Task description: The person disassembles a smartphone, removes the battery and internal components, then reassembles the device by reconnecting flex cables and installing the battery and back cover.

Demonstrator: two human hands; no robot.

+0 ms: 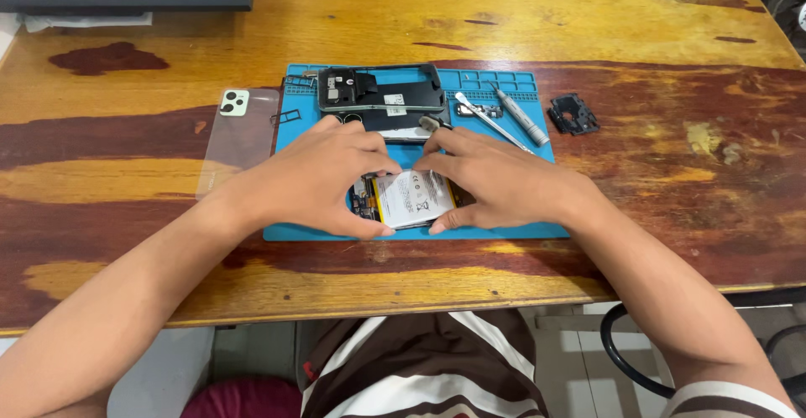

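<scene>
Hands | my left hand (315,179) and right hand (495,185) pinch phone (411,200) at 6 o'clock on mat (537,229) | risk: hard squeeze could bend battery (413,197)

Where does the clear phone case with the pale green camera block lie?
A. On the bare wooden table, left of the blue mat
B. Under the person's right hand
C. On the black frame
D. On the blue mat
A: the clear phone case lies on the wooden table, just left of the blue rubber work mat.

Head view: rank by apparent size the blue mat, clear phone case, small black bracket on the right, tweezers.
1. blue mat
2. clear phone case
3. tweezers and small black bracket: similar apparent size, one long and thin, one compact, so unranked.
</scene>
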